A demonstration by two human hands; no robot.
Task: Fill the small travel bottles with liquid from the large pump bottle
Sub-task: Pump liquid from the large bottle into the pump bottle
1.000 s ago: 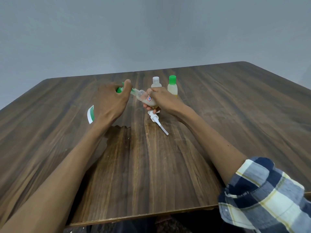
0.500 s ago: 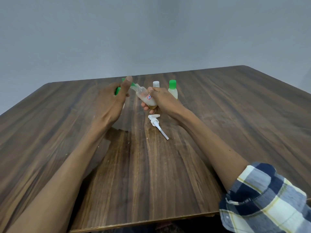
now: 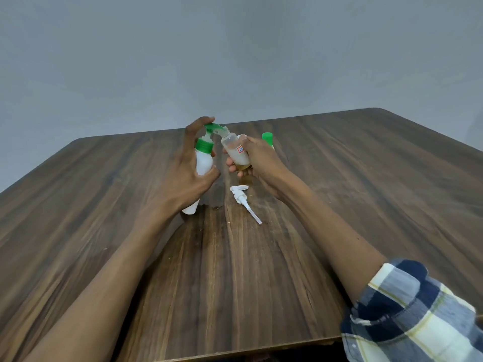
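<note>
Left hand (image 3: 183,176) grips the white pump bottle (image 3: 203,163), fingers and thumb curled round its body, one fingertip up on the green pump head (image 3: 212,126). The bottle leans slightly, its base (image 3: 190,208) down at the tabletop; contact there cannot be confirmed. Green collar (image 3: 203,145) sits just below the pump stem. Spout points to the person's right, its tip at the open mouth of the small clear travel bottle (image 3: 235,152). Right hand (image 3: 257,163) holds that travel bottle, fingers wrapped round its lower half, neck tilted toward the spout. The bottle carries a small red-and-blue label (image 3: 241,149); a shallow layer of amber liquid (image 3: 243,167) lies at its bottom, the upper part cloudy and otherwise clear. Both hands are raised, close together, over the middle of the wooden tabletop (image 3: 366,192), nearer the far edge than the near one. Behind the right hand stands a second small bottle with a green cap (image 3: 267,137), mostly hidden by the knuckles; another pale bottle top beside it is too covered to identify. A loose white pump dispenser (image 3: 241,195) lies flat on the tabletop just in front of the right hand, dip tube (image 3: 254,216) pointing toward the near edge. Right forearm ends in a rolled blue, white and yellow plaid sleeve (image 3: 407,312) at the near right corner. Grey wall (image 3: 235,53) behind the table.
</note>
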